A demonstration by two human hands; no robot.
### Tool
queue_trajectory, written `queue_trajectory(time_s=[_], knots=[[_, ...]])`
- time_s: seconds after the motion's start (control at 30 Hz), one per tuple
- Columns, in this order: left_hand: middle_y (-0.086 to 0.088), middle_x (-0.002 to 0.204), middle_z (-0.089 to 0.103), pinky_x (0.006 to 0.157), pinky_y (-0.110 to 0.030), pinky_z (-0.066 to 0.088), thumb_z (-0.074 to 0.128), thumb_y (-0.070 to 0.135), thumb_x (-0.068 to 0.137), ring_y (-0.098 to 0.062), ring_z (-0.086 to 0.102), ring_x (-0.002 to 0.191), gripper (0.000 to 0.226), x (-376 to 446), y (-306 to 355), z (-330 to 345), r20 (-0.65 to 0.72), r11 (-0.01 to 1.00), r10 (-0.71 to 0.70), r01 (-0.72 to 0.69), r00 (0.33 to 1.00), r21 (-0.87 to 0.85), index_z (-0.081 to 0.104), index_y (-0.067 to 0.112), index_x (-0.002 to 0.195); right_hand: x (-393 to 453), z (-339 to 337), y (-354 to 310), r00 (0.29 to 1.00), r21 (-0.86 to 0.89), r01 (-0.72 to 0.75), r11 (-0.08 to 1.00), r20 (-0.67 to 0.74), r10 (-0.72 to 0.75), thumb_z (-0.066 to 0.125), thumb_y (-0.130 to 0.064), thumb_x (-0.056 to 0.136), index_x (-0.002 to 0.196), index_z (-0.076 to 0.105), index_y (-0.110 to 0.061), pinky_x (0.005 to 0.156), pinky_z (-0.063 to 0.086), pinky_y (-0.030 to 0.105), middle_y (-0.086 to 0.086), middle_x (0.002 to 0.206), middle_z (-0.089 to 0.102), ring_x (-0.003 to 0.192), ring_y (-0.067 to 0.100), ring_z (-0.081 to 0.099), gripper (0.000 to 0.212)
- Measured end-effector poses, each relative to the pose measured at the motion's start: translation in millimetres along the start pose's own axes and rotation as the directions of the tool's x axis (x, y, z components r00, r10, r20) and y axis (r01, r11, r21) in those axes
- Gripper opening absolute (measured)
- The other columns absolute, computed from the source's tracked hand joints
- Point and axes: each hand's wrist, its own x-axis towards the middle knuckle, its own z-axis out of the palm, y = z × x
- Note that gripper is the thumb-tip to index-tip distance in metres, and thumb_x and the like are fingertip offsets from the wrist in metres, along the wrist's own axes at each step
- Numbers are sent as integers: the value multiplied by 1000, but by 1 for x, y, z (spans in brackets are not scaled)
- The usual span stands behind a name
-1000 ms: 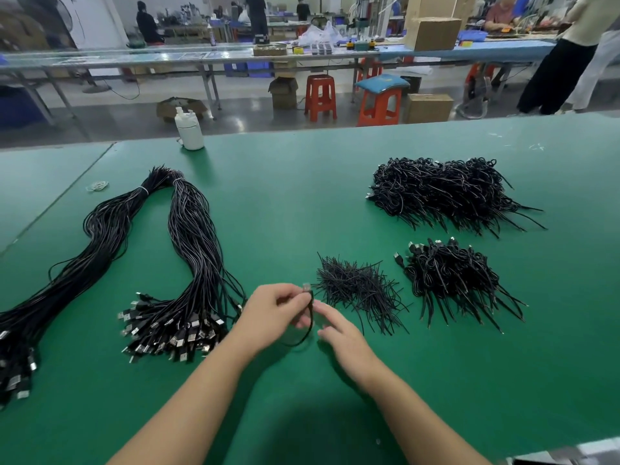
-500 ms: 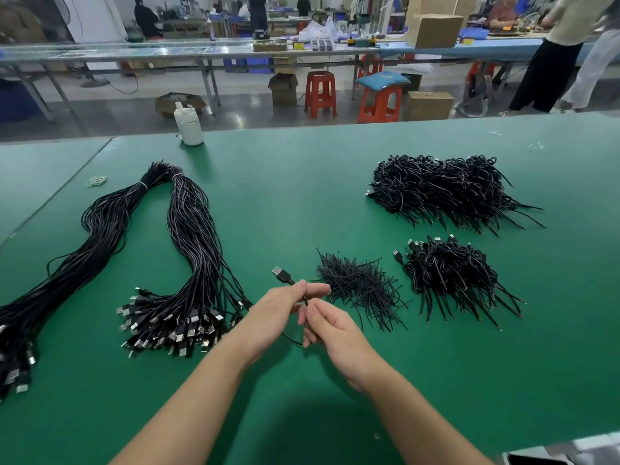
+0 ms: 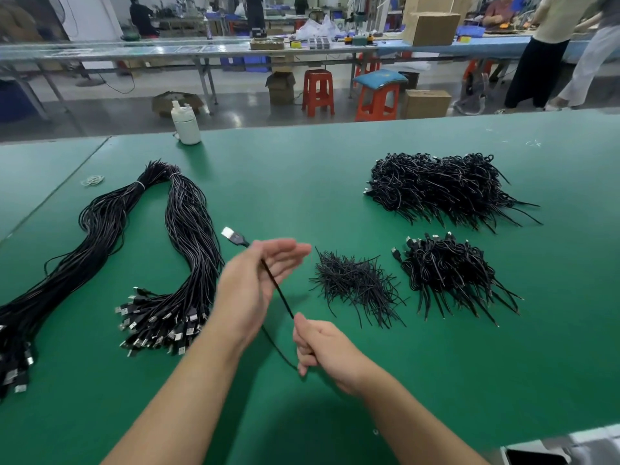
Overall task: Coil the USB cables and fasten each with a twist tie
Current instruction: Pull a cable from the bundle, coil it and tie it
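- The left hand [image 3: 250, 290] has opened since half a second ago: then its fingers were curled against the right hand, now they lie straight and relaxed, palm turned toward the right.
- The thin black USB cable [image 3: 276, 290] runs across that open palm, and its silver-tipped black USB plug [image 3: 231, 235] sticks out past the back of the left hand, higher and further from the fingers than before.
- The right hand [image 3: 322, 347] has dropped back toward the person and away from the left hand; its fingers are clenched around the cable, which enters at the thumb and loops out below the knuckles.
- Between the two hands the cable is now drawn into a straight, taut line, where before the hands were touching.
- The loose heap of short black twist ties [image 3: 355, 283] lies just right of the left fingertips, unchanged.
- The small pile of coiled black cables [image 3: 449, 273] and the larger pile [image 3: 443, 189] beyond it sit further right, as before.
- The long bundle of uncoiled black cables [image 3: 188, 236] stays left of the left hand on the green table mat [image 3: 302, 182].
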Motion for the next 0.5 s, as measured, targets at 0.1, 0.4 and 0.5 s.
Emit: queue_trajectory(time_s=[0.1, 0.4, 0.5], knots=[[-17, 73, 70, 48, -26, 54, 41, 32, 97, -28, 71, 57, 42, -5, 24, -20, 387, 931, -306, 358, 870, -68, 72, 5, 88, 5, -7, -2, 994, 148, -69, 987, -68, 80, 44, -38, 103, 62, 39, -20, 55, 42, 27, -6, 55, 27, 50, 14, 25, 45], [-13, 110, 73, 102, -40, 49, 37, 26, 108, -23, 68, 107, 39, -15, -31, -43, 108, 605, -469, 230, 876, 762, 69, 4, 109, 9, -1, -25, 993, -31, 34, 999, -111, -37, 38, -21, 106, 79, 51, -11, 48, 40, 26, -2, 59, 38, 48, 13, 32, 32], [-8, 121, 70, 105, -31, 46, 32, 23, 108, -21, 62, 120, 36, -15, -40, -38, 128, 898, -292, 226, 948, 377, 61, 9, 123, 6, 0, -19, 996, 55, 49, 997, -77, -44, 38, -20, 107, 80, 48, -13, 49, 38, 27, -2, 57, 32, 49, 13, 28, 30]])
